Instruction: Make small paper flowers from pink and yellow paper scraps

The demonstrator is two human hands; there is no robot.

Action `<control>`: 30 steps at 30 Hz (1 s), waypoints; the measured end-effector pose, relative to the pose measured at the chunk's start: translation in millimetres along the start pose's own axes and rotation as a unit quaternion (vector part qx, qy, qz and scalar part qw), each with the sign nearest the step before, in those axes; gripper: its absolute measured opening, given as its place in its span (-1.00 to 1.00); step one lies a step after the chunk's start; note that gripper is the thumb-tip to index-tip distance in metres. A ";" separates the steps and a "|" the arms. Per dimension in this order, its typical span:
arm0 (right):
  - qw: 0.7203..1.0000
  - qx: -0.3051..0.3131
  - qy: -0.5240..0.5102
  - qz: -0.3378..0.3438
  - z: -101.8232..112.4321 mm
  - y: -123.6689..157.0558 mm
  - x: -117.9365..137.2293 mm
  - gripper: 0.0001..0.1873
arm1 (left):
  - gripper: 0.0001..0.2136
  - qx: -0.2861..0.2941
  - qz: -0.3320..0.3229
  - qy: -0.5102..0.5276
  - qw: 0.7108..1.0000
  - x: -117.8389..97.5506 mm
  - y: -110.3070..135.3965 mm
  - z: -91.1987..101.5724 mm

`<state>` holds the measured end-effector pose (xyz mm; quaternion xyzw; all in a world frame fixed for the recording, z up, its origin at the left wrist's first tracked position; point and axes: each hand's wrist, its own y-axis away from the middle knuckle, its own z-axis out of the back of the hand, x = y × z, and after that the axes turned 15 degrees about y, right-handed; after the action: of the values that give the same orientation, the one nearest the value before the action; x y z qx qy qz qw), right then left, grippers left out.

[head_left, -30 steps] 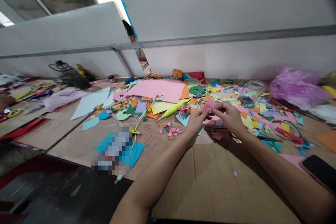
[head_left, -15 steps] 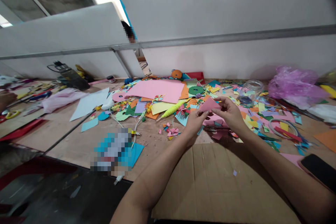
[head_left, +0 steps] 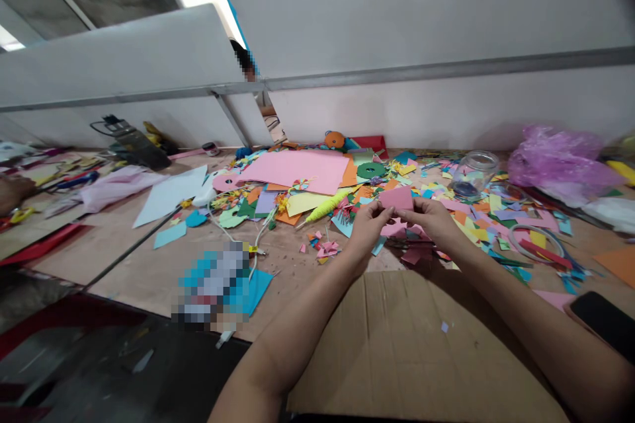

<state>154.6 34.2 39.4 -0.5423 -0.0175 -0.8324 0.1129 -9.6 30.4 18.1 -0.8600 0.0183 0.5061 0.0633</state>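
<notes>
Between both hands a small piece of pink paper (head_left: 397,199) is held up above the table. My left hand (head_left: 370,230) pinches its left lower edge, thumb in front. On the other side my right hand (head_left: 430,219) grips the right lower edge between thumb and fingers. Pink paper scraps (head_left: 417,255) lie just beneath and behind the hands. A small heap of pink and orange snippets (head_left: 327,250) is left of my left hand. Under my forearms lies a brown cardboard sheet (head_left: 397,344).
Coloured paper scraps cover the table around a glass jar (head_left: 475,175). A purple plastic bag (head_left: 555,162) and a black phone (head_left: 605,324) are at right. A large pink sheet (head_left: 297,168) lies behind. Further left are a dark bottle (head_left: 141,145) and another person's hand (head_left: 14,192).
The pink paper has turned from a pointed shape to a flatter, squarer face. My right hand has come down slightly, its fingers now lower on the paper's right edge.
</notes>
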 end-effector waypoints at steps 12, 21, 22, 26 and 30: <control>0.999 -0.016 -0.049 -0.004 0.4 -2.4 -1.0 -0.56 | -0.61 -0.008 0.040 0.004 0.999 0.2 0.6 2.4; 0.999 -0.006 -0.020 0.039 9.7 -1.5 3.0 -0.63 | -0.64 0.093 0.050 -0.073 0.992 -4.1 1.2 4.4; 0.999 -0.003 -0.016 0.040 9.8 -1.5 3.6 -0.65 | -0.64 0.091 0.053 -0.067 0.992 -4.0 1.4 4.4; 0.999 -0.013 -0.001 0.044 10.7 -1.8 4.3 -0.75 | -0.61 0.090 0.068 -0.046 0.993 -4.7 0.7 4.1; 0.999 -0.015 0.007 0.046 11.9 -2.1 3.2 -0.88 | -0.61 0.087 0.067 -0.043 0.993 -5.9 -0.5 4.5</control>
<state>163.6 37.6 47.4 -0.5386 0.0206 -0.8301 0.1428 -16.4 31.2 21.1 -0.8255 0.1169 0.5422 0.1046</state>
